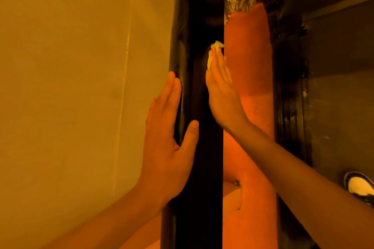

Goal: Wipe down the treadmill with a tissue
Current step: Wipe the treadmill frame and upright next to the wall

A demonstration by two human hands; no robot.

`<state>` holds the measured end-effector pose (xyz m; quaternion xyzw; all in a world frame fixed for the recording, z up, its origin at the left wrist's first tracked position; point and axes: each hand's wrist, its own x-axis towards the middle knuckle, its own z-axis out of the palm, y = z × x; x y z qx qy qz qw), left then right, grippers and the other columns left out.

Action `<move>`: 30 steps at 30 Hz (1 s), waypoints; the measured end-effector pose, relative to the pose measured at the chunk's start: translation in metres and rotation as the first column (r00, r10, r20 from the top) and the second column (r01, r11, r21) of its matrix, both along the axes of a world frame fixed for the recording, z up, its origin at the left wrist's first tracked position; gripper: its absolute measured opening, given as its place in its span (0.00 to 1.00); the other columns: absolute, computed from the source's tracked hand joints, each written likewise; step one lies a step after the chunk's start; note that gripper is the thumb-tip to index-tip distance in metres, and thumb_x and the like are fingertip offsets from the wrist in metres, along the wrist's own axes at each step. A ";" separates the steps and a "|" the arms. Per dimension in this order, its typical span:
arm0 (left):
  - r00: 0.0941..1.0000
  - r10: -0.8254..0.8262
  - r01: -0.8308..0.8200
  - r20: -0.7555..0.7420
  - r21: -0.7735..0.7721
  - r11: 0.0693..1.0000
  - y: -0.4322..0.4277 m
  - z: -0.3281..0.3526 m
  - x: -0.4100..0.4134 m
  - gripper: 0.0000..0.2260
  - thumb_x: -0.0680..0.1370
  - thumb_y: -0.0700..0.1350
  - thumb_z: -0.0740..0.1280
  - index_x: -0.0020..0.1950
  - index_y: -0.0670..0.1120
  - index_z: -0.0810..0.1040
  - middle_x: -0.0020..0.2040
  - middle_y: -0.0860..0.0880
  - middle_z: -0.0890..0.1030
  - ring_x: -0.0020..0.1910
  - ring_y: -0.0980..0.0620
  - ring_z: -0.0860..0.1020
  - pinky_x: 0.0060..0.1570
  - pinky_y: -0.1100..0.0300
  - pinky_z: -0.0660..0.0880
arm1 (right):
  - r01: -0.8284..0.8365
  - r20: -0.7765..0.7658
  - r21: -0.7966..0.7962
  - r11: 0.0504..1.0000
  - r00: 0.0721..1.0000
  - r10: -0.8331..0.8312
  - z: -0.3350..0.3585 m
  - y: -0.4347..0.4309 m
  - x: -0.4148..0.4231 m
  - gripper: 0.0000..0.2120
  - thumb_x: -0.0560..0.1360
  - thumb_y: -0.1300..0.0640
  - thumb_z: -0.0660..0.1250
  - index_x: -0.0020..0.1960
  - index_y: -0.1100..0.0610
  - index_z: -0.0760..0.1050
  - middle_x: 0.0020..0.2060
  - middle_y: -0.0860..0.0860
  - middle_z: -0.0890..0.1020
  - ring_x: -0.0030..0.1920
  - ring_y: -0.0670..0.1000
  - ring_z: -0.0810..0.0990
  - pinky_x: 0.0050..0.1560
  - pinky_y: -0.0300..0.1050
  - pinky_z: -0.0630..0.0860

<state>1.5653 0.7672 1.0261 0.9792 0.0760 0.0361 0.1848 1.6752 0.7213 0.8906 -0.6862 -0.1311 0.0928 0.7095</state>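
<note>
A dark upright bar of the treadmill (202, 168) runs from top to bottom through the middle of the head view. My right hand (220, 95) lies flat against its right side, fingers straight, pressing a crumpled white tissue (214, 50) onto the bar; the tissue shows above and left of the fingertips. My left hand (168, 141) rests open against the bar's left edge, fingers straight along a dark rounded tube (178, 50) and thumb spread onto the black face.
A pale wall or panel (81, 87) fills the left half. An orange cylindrical part (253, 66) stands right of the bar, with crinkled foil (238, 2) above it. Dark treadmill surface (340, 107) lies far right, and a shoe (360, 188) shows at the lower right.
</note>
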 end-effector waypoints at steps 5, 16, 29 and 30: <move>1.000 0.014 -0.013 0.009 -0.019 1.000 -0.002 0.001 0.000 0.27 0.84 0.49 0.59 0.83 0.45 0.59 0.83 0.53 0.58 0.83 0.54 0.56 0.78 0.33 0.57 | 0.078 -0.055 0.058 0.995 0.996 -0.075 0.001 0.006 -0.020 0.25 0.87 0.55 0.42 0.83 0.58 0.44 0.84 0.54 0.47 0.84 0.53 0.43 0.83 0.52 0.41; 0.999 0.041 -0.041 0.014 -0.026 0.999 -0.002 0.001 0.000 0.25 0.84 0.46 0.59 0.82 0.44 0.62 0.83 0.50 0.60 0.82 0.53 0.59 0.79 0.54 0.58 | 0.030 -0.160 0.106 0.994 0.987 -0.012 0.009 -0.001 -0.028 0.24 0.87 0.50 0.42 0.82 0.48 0.44 0.83 0.45 0.45 0.83 0.46 0.42 0.83 0.57 0.44; 1.000 0.023 -0.024 0.009 0.007 1.000 -0.002 0.001 0.000 0.26 0.84 0.46 0.57 0.82 0.43 0.60 0.84 0.50 0.59 0.82 0.54 0.57 0.79 0.56 0.57 | -0.057 -0.166 0.140 0.988 0.983 0.080 0.018 -0.024 -0.120 0.26 0.86 0.41 0.40 0.82 0.35 0.38 0.83 0.37 0.40 0.83 0.44 0.40 0.83 0.54 0.39; 1.000 0.021 -0.021 0.014 0.008 1.000 -0.001 0.000 0.000 0.26 0.84 0.46 0.58 0.82 0.43 0.60 0.84 0.49 0.59 0.82 0.54 0.58 0.79 0.56 0.57 | -0.050 -0.130 0.121 0.991 0.989 0.066 0.013 -0.018 -0.086 0.25 0.87 0.44 0.40 0.83 0.40 0.39 0.83 0.40 0.40 0.83 0.45 0.39 0.83 0.57 0.39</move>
